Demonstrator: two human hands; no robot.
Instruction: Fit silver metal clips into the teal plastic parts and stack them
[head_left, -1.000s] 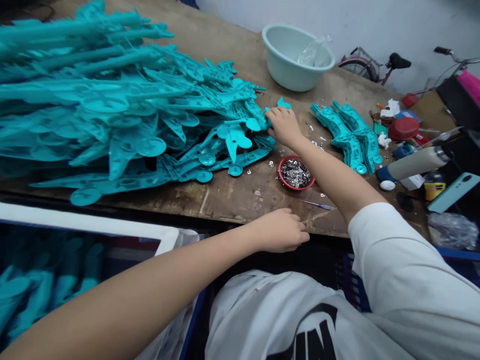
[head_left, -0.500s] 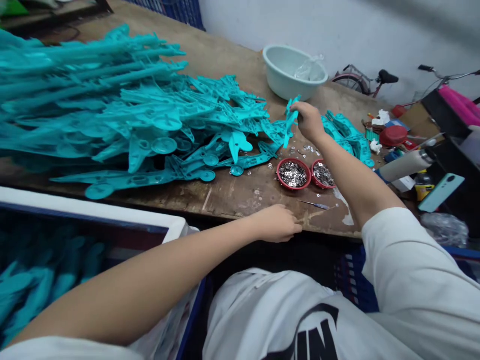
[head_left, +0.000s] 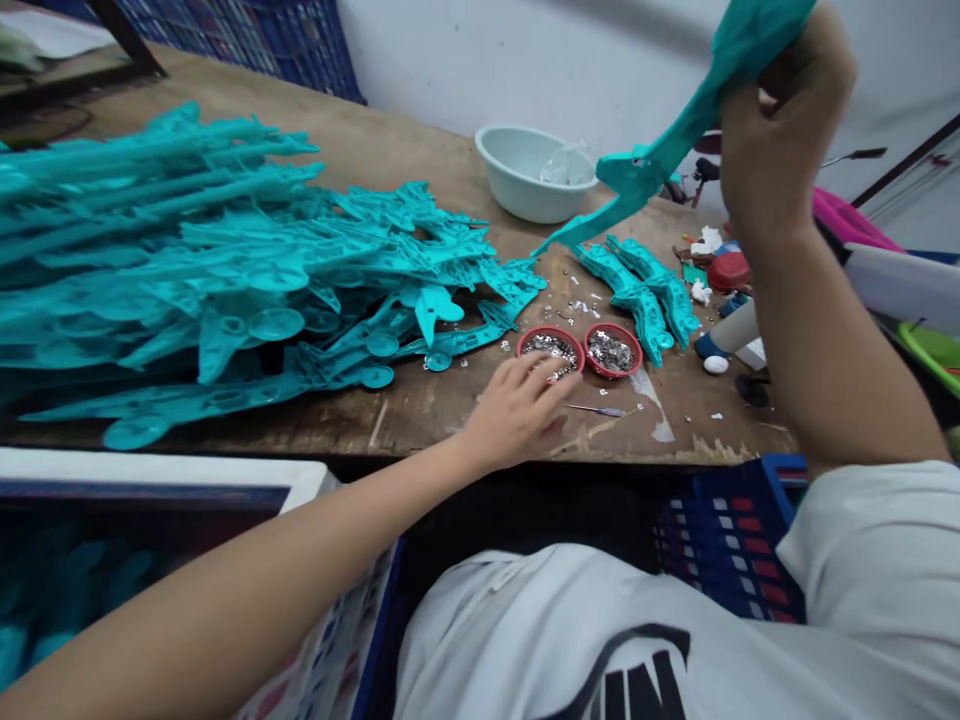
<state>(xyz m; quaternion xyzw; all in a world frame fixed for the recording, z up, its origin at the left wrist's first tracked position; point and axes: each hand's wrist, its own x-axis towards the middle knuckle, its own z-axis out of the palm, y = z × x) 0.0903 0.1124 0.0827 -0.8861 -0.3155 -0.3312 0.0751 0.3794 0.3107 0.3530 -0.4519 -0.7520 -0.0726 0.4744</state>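
My right hand (head_left: 780, 110) is raised high at the upper right, closed round one end of a long teal plastic part (head_left: 660, 150) that slants down to the left over the table. My left hand (head_left: 517, 410) lies on the wooden table near its front edge, fingers stretched toward a small red dish of tiny metal pieces (head_left: 551, 347); it holds nothing that I can see. A second red dish (head_left: 613, 350) sits just to the right. A big heap of the same teal parts (head_left: 225, 270) covers the table's left half.
A pale bowl (head_left: 532, 185) stands at the back. A small stack of teal parts (head_left: 645, 290) lies right of the dishes, with a thin metal tool (head_left: 596, 409), a red lid (head_left: 727, 270) and clutter nearby. Blue crates (head_left: 727, 540) sit under the table edge; a bin of teal parts (head_left: 112, 570) is at lower left.
My right hand has lifted a teal part from the heap's edge high into the air. My left hand slid forward from the table edge toward the red dish.
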